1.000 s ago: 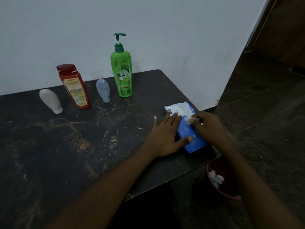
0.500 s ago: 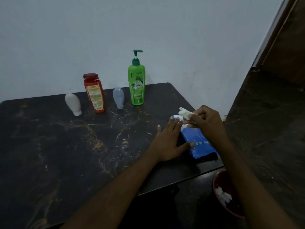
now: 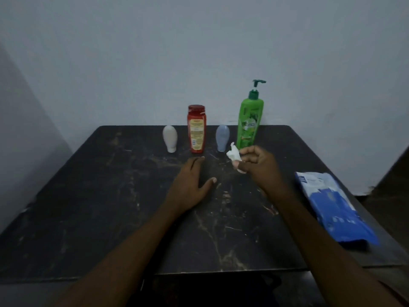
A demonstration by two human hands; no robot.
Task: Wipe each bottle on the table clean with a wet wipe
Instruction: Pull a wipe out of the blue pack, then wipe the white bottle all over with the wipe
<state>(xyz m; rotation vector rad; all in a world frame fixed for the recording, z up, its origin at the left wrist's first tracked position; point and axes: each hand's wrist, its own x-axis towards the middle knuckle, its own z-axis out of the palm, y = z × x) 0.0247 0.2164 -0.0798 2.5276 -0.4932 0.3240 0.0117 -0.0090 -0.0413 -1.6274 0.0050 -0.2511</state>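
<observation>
Head view: right hand (image 3: 259, 165) now pinches wet wipe (image 3: 233, 154) clear of pack (image 3: 333, 206); left hand (image 3: 190, 185) spread, off it

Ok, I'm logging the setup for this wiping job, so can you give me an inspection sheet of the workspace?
Surface: dark table, scuffed and streaked.
Job's things: white bottle, red bottle, blue-grey bottle and green pump bottle stand in a row near the far edge; wet wipe is bunched.
Clutter: blue wipe pack lies near the right edge.
Hands: left hand has straight fingers and holds nothing; right hand pinches the wet wipe.
Cables: nothing seen.
Surroundings: plain wall behind; dim light.
</observation>
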